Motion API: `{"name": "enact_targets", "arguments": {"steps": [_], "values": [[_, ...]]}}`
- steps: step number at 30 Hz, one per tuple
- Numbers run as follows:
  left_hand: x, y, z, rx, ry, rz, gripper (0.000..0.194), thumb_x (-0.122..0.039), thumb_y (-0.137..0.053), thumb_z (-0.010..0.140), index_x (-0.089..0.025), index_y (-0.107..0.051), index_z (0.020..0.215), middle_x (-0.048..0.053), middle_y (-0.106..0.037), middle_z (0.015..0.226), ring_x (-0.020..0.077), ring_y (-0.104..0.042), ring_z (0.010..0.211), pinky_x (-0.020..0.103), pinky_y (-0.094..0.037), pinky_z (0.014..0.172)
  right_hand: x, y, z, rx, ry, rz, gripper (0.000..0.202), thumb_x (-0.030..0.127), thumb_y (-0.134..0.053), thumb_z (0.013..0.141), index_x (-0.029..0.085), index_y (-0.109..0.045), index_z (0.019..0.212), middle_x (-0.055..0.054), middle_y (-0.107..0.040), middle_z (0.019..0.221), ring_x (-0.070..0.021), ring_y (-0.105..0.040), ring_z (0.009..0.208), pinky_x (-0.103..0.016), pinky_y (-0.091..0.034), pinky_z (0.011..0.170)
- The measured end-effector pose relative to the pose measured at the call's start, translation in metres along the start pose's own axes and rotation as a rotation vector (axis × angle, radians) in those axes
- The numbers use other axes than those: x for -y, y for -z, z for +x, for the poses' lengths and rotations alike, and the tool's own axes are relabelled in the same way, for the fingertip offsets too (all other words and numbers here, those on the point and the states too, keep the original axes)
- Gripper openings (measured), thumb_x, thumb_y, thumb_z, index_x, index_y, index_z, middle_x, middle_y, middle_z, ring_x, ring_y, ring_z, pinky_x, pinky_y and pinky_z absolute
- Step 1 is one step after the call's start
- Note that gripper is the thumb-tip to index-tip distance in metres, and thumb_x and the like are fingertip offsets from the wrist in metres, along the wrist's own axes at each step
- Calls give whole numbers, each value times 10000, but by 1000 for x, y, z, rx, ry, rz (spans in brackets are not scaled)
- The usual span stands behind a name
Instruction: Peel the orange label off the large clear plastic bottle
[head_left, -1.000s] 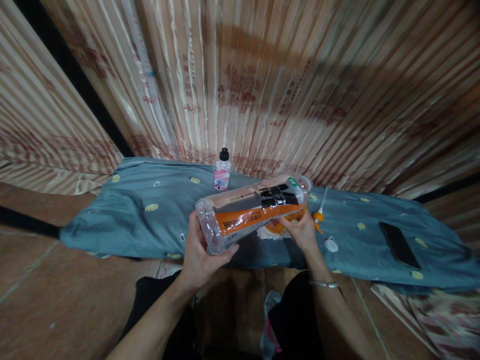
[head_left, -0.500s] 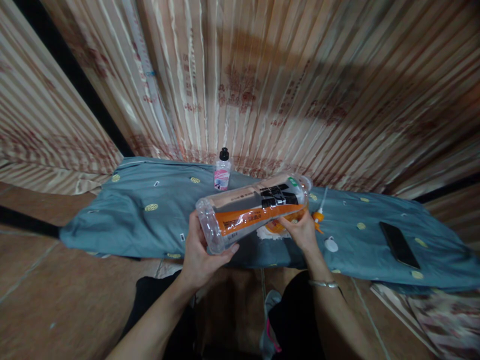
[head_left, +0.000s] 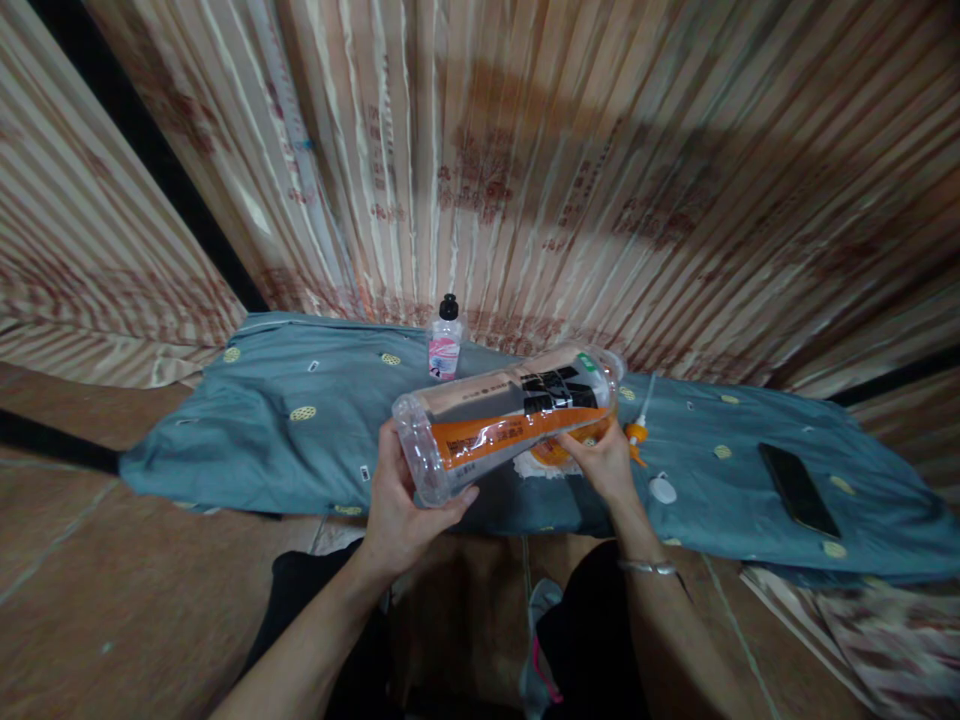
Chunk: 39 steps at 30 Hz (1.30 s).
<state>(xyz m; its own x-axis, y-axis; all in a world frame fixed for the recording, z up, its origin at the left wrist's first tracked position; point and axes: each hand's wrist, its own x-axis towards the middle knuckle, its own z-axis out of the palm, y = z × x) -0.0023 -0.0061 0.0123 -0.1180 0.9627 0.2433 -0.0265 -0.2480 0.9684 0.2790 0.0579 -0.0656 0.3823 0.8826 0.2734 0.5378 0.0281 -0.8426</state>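
Nothing has moved since a second ago: both hands keep the clear plastic bottle sideways above the blue cloth.

The left hand cups the bottle's base, fingers curled round it; the right hand pinches its underside near the neck, whose cap is hard to make out. Behind stands a small pink-labelled bottle; a dark phone lies far right.

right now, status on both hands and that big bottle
Left hand grips base of clear plastic bottle. Right hand holds its far end. Bottle on its side above blue cloth. Nothing blocking.
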Motion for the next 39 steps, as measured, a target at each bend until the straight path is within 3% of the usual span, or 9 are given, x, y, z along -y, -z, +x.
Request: {"name": "enact_targets", "arguments": {"steps": [23, 32, 39], "values": [[1, 0, 0, 9, 1, -10, 637, -339, -865, 582, -180, -556, 1115, 107, -678, 1138, 307, -702, 1064, 409, -597, 899, 4, 1, -1, -5, 9, -19, 712, 633, -823, 585, 165, -636, 1090, -151, -768, 1042, -330, -728, 937, -497, -572, 868], [0, 0, 1, 21, -16, -24, 623, -300, -858, 587, -182, -546, 1114, 128, -684, 1121, 336, -715, 1037, 458, -609, 882, 4, 1, -1, 1, -15, -16, 715, 624, -823, 578, 167, -627, 1093, -152, -764, 1036, -341, -727, 943, -511, -566, 880], [0, 0, 0, 10, -19, -18, 609, -297, -857, 594, -177, -557, 1110, 126, -666, 1153, 329, -698, 1090, 460, -588, 946, 8, 2, -1, -12, -21, -38, 665, 625, -816, 570, 177, -632, 1027, -149, -765, 1012, -343, -724, 929, -507, -569, 862]]}}
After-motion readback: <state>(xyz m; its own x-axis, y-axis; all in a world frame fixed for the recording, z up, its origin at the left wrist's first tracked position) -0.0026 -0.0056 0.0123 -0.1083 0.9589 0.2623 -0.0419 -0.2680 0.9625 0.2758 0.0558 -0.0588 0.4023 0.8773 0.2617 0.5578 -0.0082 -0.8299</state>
